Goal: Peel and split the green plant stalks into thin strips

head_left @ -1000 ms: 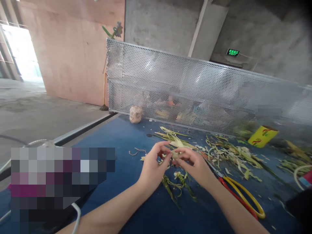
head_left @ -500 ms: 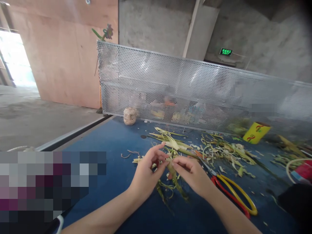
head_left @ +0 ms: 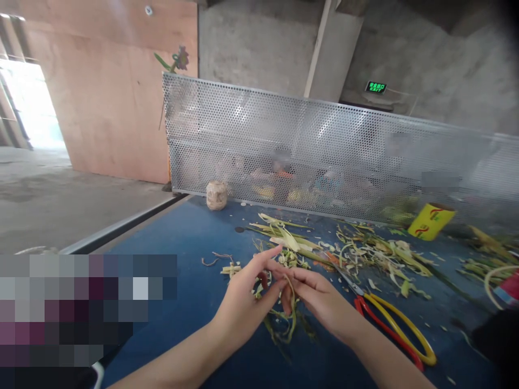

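Both my hands meet over the blue table (head_left: 194, 237), just above a heap of green and pale leaf strips. My left hand (head_left: 245, 300) pinches a thin leaf strip (head_left: 291, 313) between thumb and fingers, with the forefinger stretched out. My right hand (head_left: 320, 300) grips the same strip from the other side, fingers curled round it. The strip hangs down in a loop below the fingers. What is between the fingertips is partly hidden.
Red and yellow scissors (head_left: 395, 329) lie right of my right hand. Leaf scraps (head_left: 365, 251) spread across the table's middle and right. A small woven ball (head_left: 216, 195) and a yellow tub (head_left: 430, 221) stand by the perforated metal screen (head_left: 324, 151). People sit behind it.
My hands have dropped lower and nearer to me, still together on the leaf piece. The strip now hangs in a longer loop beneath my fingers.
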